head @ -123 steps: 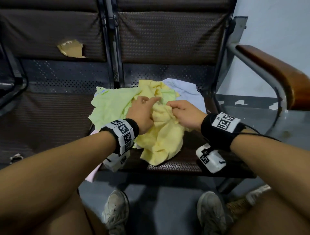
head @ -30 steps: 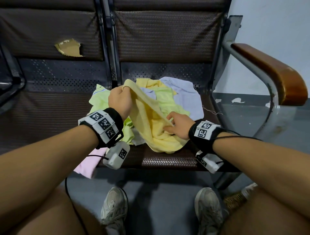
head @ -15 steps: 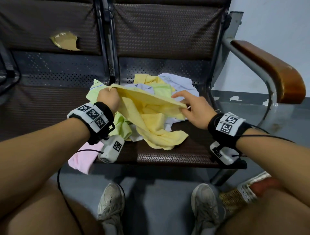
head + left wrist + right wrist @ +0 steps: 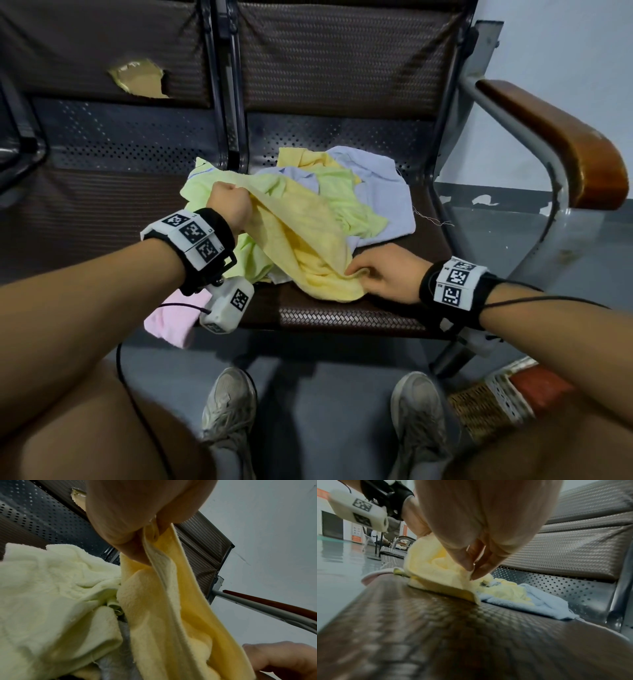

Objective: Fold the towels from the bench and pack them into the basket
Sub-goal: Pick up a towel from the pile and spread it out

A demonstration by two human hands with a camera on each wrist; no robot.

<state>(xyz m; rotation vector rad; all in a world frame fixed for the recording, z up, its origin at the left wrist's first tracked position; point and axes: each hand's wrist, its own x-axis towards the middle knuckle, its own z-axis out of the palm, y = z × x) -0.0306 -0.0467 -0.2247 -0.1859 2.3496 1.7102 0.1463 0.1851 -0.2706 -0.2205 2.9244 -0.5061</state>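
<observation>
A yellow towel (image 4: 305,236) hangs slanted over a heap of towels on the bench seat (image 4: 342,315). My left hand (image 4: 227,205) grips its upper corner, raised above the pile; in the left wrist view the yellow towel (image 4: 164,601) runs down from my left hand (image 4: 154,524). My right hand (image 4: 366,274) pinches the towel's lower edge low on the seat, and the right wrist view shows my right hand (image 4: 471,570) nipping the yellow towel (image 4: 436,574) between thumb and fingers. Under it lie a light green towel (image 4: 346,202), a pale blue towel (image 4: 380,198) and another yellow one.
A pink towel (image 4: 171,322) hangs off the seat's front edge at the left. A woven basket (image 4: 486,407) stands on the floor by my right foot. A wooden armrest (image 4: 565,144) bounds the bench on the right. The left seat's backrest has a torn hole (image 4: 140,78).
My right hand dropped from the towel's raised far edge to its lower edge near the seat front. The left hand kept its corner, so the towel now slants down to the right.
</observation>
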